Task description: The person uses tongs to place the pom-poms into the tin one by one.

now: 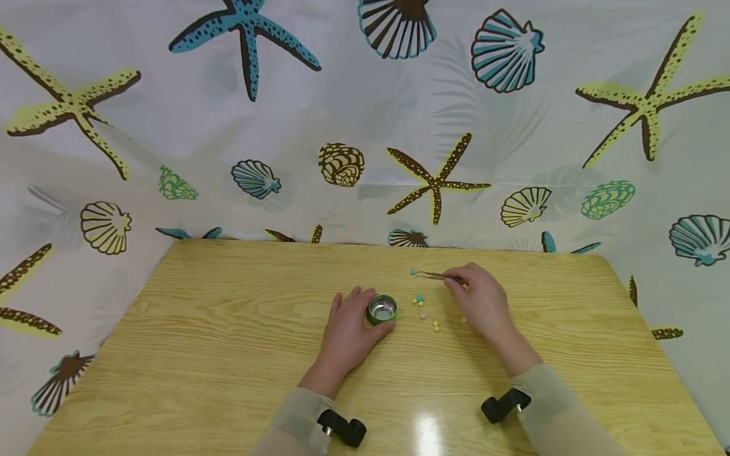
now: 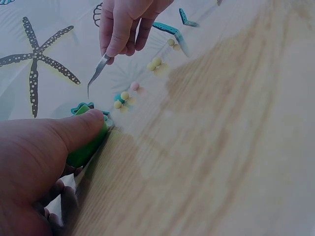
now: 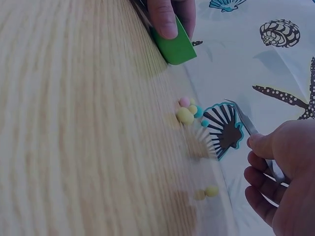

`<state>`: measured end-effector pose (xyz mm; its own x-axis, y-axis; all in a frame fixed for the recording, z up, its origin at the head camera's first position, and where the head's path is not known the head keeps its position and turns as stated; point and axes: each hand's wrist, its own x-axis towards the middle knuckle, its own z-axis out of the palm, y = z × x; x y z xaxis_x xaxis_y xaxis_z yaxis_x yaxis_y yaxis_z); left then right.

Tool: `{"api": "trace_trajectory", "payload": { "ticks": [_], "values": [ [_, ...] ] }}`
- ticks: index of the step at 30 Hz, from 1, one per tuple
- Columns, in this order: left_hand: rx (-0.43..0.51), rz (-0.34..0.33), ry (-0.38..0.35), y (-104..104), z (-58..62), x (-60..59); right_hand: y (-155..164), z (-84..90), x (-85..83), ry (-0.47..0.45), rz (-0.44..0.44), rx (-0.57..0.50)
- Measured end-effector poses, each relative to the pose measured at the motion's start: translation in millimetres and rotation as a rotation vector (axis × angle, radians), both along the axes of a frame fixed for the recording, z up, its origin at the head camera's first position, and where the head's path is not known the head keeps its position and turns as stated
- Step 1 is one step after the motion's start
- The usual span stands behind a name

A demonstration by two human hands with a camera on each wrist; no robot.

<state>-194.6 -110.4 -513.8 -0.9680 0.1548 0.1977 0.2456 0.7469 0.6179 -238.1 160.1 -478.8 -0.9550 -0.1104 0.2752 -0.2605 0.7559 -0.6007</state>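
Note:
My left hand holds a small round green tin on the table, thumb and fingers about its sides. Its silvery inside faces up in the head view. With my right hand I pinch metal tweezers that have a bent, pointed tip. The tip points left, close to a lone blue bead towards the back; nothing shows between the prongs. Nearer the tin lie another blue bead with two yellow beads, a pink bead and a pair of yellow beads.
One more yellow bead lies beside my right wrist. The wooden table reaches back to a curtain printed with shells and starfish, which also hangs along both sides. A black wrist mount sits on each sleeve.

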Motion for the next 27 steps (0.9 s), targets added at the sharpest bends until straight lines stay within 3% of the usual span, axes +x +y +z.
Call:
{"api": "trace_trajectory", "payload": {
  "ticks": [17, 27],
  "values": [
    [0.003, 0.001, 0.001, 1, 0.0, -0.5, 1, -7.9, -25.6, -0.120, -0.003, -0.053],
    [0.012, 0.001, 0.004, 0, 0.0, 0.4, -4, -11.9, -33.1, -0.134, -0.027, -0.058]
  ]
}}
